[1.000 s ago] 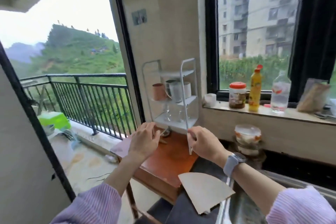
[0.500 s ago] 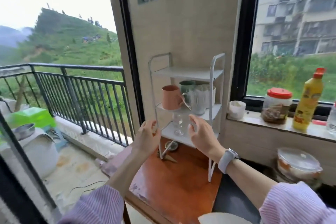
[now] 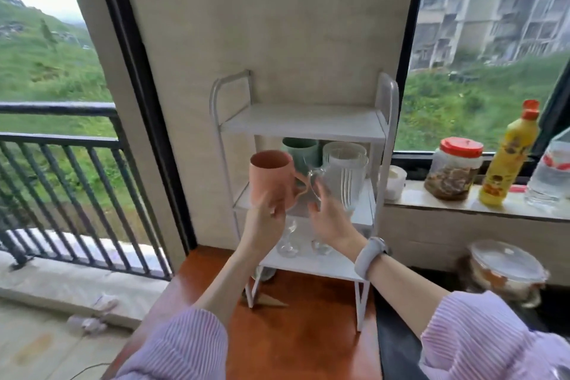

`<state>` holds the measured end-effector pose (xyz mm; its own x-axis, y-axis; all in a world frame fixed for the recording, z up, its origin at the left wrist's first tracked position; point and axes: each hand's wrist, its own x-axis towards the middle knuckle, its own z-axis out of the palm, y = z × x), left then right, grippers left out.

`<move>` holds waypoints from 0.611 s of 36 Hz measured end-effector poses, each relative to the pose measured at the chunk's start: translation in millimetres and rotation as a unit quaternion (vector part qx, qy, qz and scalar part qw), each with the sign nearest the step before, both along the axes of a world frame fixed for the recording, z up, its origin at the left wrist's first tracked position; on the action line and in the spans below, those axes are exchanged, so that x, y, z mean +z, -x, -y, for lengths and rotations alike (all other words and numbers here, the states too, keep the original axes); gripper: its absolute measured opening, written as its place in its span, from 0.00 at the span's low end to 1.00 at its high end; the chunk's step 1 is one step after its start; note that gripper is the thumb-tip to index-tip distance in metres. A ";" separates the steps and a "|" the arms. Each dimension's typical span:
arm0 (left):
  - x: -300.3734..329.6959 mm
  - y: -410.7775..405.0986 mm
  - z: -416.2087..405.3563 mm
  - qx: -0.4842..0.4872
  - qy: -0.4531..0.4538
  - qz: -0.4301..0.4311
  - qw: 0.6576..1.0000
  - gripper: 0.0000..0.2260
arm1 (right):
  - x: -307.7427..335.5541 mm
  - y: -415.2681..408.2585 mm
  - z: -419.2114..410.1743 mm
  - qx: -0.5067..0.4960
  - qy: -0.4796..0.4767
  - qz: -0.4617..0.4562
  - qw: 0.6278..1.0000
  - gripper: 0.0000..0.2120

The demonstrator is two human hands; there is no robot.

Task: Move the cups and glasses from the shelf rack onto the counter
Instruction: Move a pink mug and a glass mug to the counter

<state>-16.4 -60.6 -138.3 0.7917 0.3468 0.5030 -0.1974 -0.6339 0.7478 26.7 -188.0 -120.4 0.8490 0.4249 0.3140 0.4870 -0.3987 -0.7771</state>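
Observation:
A white three-tier shelf rack (image 3: 303, 124) stands on the wooden counter (image 3: 296, 336). Its middle shelf holds a pink mug (image 3: 270, 173), a green cup (image 3: 300, 149) behind it and a clear ribbed glass mug (image 3: 345, 176). Two small stemmed glasses (image 3: 288, 244) stand on the bottom shelf. My left hand (image 3: 263, 225) grips the pink mug at its base. My right hand (image 3: 330, 219) pinches the ribbed glass mug's handle between thumb and fingers; it is blurred. The top shelf is bare.
On the window ledge to the right stand a small white cup (image 3: 394, 182), a red-lidded jar (image 3: 453, 173), a yellow bottle (image 3: 509, 157) and a water bottle (image 3: 552, 176). A lidded glass bowl (image 3: 505, 268) sits below. A balcony railing (image 3: 61, 182) is at the left.
The view has come closer to the rack. Both hands rose from the bottom shelf to the middle shelf; the left closed on the pink mug, the right reached the glass mug's handle.

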 end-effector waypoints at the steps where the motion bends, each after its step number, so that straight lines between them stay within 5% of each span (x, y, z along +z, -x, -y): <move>1: -0.2 -3.8 0.9 -0.018 -0.001 0.007 1.000 0.12 | -1.6 -1.2 -0.7 -0.009 -0.008 0.008 1.000 0.27; 9: 4.1 -29.3 12.7 -0.091 0.082 -0.028 0.992 0.12 | -6.0 -4.9 14.1 -0.034 -0.039 0.005 0.999 0.06; 16: 9.4 -36.4 30.3 -0.129 0.166 -0.049 0.976 0.07 | -4.5 -2.9 33.1 -0.032 -0.093 -0.041 0.994 0.07; 22: 12.6 -39.9 39.0 -0.110 0.222 -0.041 0.968 0.04 | 9.3 -3.3 44.6 -0.007 -0.182 -0.180 0.967 0.15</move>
<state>23.5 -99.5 -125.7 0.9018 0.3325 0.2760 -0.2202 -0.1959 0.9556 29.9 -232.6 -111.2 0.9357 0.3306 0.1230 0.1547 -0.0713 -0.9854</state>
